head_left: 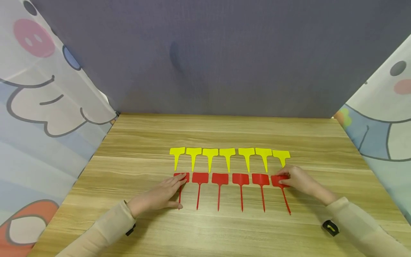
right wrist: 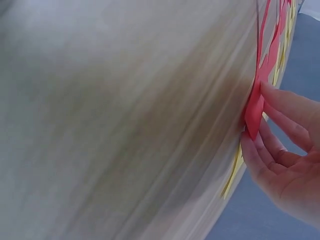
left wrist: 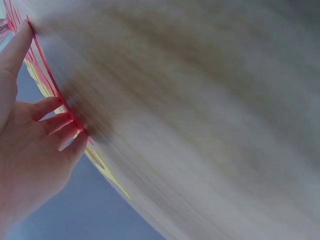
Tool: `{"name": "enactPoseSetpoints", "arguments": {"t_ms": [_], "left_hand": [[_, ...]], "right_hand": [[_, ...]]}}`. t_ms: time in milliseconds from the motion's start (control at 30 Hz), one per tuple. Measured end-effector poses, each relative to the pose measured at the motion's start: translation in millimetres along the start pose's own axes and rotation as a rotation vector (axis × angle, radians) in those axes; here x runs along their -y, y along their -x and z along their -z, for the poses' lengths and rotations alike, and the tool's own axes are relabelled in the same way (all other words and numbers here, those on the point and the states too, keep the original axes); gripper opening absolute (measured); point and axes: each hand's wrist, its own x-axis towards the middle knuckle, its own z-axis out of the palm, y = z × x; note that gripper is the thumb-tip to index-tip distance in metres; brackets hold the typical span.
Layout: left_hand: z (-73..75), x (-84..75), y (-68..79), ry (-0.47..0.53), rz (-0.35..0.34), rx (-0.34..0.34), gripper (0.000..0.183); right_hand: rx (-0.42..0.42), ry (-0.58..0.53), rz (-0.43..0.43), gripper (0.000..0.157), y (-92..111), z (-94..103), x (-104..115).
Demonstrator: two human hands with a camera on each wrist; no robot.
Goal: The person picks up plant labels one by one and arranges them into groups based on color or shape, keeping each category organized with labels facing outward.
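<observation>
On the wooden table, several red T-shaped plant labels lie in a row, stems toward me. My left hand rests on the leftmost red label; its fingertips touch the head and its thumb lies by the stem's lower end. In the left wrist view, those fingers are spread and fairly straight along the label. At the row's other end my right hand pinches the head of the rightmost red label, whose stem slants. The right wrist view has thumb and fingers around this red head.
Behind the red row runs a row of several yellow T-shaped labels, the rightmost one partly behind my right hand. A grey panel stands at the table's back edge. Printed cloths hang at both sides.
</observation>
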Motion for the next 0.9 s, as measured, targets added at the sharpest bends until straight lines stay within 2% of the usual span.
{"name": "enactPoseSetpoints", "arguments": {"t_ms": [233, 400, 533, 733, 900], "left_hand": [[2.8, -3.0, -0.3, -0.002, -0.007, -0.005, 0.084], [5.5, -4.9, -0.3, -0.001, -0.037, -0.039, 0.083], [5.2, -4.8, -1.1, -0.002, -0.033, -0.052, 0.084], [4.2, -3.5, -1.9, 0.013, -0.034, -0.087, 0.079], [3.7, -2.1, -3.0, 0.025, -0.035, -0.134, 0.072]], "right_hand": [[0.003, 0.026, 0.012, 0.016, 0.0, -0.9, 2.4], [-0.004, 0.037, 0.029, 0.015, 0.3, -1.9, 2.3], [-0.019, 0.036, 0.029, 0.016, 1.2, -2.6, 1.9], [-0.055, 0.052, 0.046, 0.018, 3.0, -4.3, 1.5], [-0.124, 0.042, 0.074, 0.020, 5.1, -5.5, 0.8]]}}
